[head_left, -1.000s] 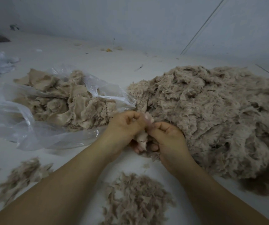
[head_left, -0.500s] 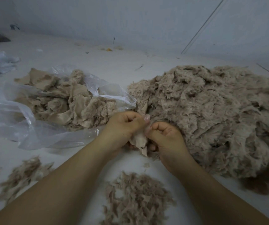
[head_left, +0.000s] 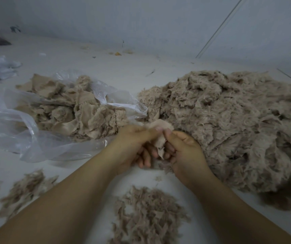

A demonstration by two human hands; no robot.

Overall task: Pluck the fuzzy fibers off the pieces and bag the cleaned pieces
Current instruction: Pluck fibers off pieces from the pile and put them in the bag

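Beige fabric fills most of the head view, the only one there is. A small piece [head_left: 160, 138] sits between both hands at centre, just near of the big pile [head_left: 229, 124] of fuzzy pieces on the right. The left hand [head_left: 134, 147] pinches the piece's upper edge, thumb and fingers curled onto it. The right hand [head_left: 185, 152] grips the same piece from the other side, its thumb tip pressed close to the left thumb, its lower fingers folded under the cloth. So both hands are clamped on the one piece, almost touching each other.

Left of the hands lies a clear bag [head_left: 35, 138], mouth open toward them, already holding many smooth-looking pieces [head_left: 74, 113]. Near the person, loose fibers [head_left: 150, 213] lie heaped on the pale floor [head_left: 92, 71], with a second scatter at near left.

The step in hand seems to be plucking. To do it well, I would keep the left pinch firm as an anchor and pull small tufts off the edge with the right, working round the rim instead of tearing big clumps, which could rip the backing. Drop the fluff onto the near heap, well away from the bag's mouth, so it does not mix with cleaned pieces.

Both forearms come in from the near edge and converge, wrists bent slightly inward, knuckles up.
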